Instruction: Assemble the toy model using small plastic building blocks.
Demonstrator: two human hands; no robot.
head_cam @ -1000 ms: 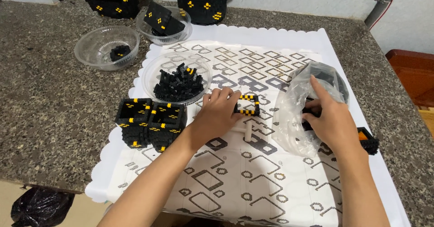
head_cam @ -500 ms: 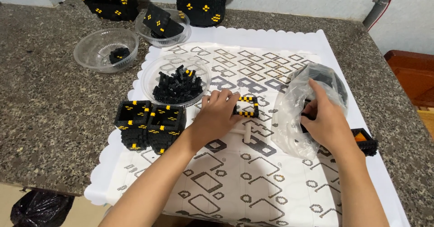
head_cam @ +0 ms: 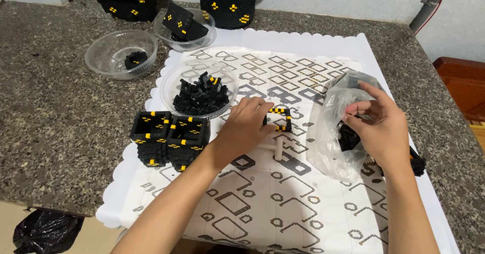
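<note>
Seen from above, a white patterned mat (head_cam: 283,203) covers a speckled stone counter (head_cam: 55,132). At the centre, the left hand (head_cam: 245,130) rests with curled fingers gripping a small black-and-yellow brick frame (head_cam: 280,119), which lies flat on the mat. At three o'clock, the right hand (head_cam: 379,127) pinches the rim of a clear plastic bag (head_cam: 331,132) between thumb and fingertips. At ten o'clock sits a clear bowl of black bricks (head_cam: 201,89); at nine o'clock, two finished black-and-yellow brick boxes (head_cam: 169,137).
</note>
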